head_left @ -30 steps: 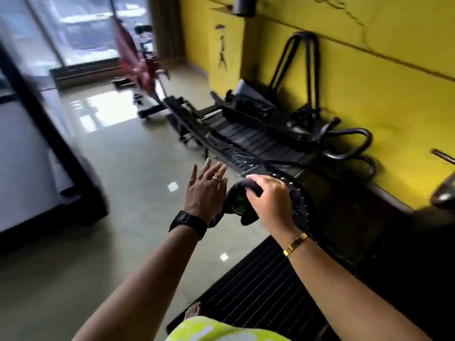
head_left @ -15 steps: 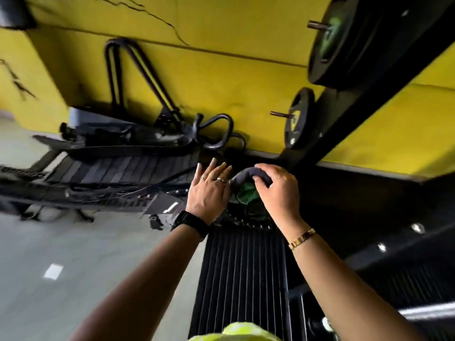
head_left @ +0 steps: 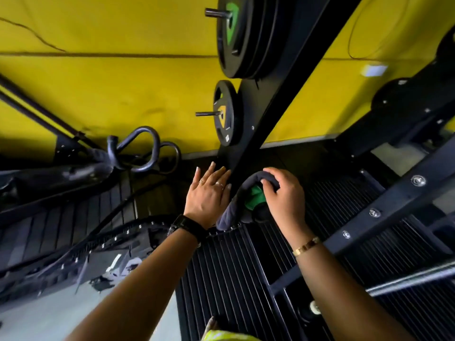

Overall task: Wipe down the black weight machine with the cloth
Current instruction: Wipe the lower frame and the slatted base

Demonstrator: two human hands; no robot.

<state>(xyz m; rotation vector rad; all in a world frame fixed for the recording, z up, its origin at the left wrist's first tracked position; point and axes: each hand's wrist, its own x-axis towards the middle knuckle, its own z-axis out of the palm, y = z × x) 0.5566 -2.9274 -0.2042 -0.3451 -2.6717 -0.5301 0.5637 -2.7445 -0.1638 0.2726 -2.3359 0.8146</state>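
In the head view, the right hand (head_left: 283,198) had its fingers curled over the top of the cloth (head_left: 232,205) (dark grey, a green patch showing), gripping it low by the slanted post of the black weight machine (head_left: 278,89). The left hand (head_left: 208,193) lay relaxed, fingers straight, just beside the cloth and holding nothing. Weight plates (head_left: 242,38) hung on pegs above, before a yellow wall (head_left: 110,89).

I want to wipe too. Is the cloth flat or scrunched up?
Scrunched up. The cloth bends in a thick roll, and the right hand curls over its top.
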